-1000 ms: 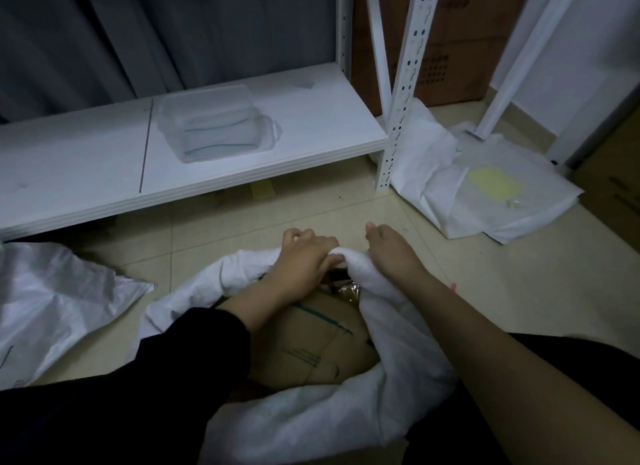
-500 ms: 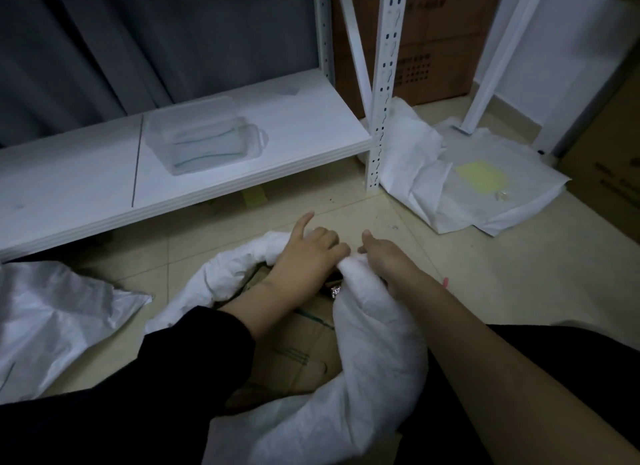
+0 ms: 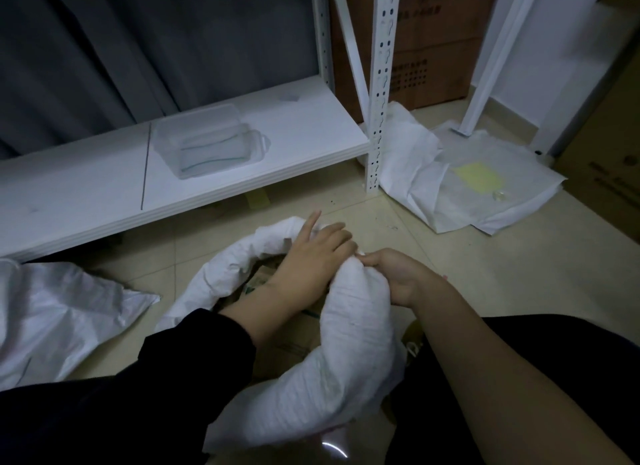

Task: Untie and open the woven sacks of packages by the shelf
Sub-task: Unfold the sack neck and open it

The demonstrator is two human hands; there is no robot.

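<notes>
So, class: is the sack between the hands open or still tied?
Open: the sack has its rim rolled back, a cardboard box showing inside.

A tiled floor (image 3: pixel 450 291) is seen, on which white woven sacks are laid: one gripped (image 3: pixel 349 354), one left of the grip (image 3: pixel 52 319), one beyond it rightward (image 3: pixel 485 184)

Long black sleeve (image 3: pixel 194 354) on left arm, right forearm bare

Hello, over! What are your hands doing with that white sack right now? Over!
Left hand and right hand both gripping the rolled rim of the white woven sack. Sack open, cardboard box showing inside. Nothing blocking.
</notes>
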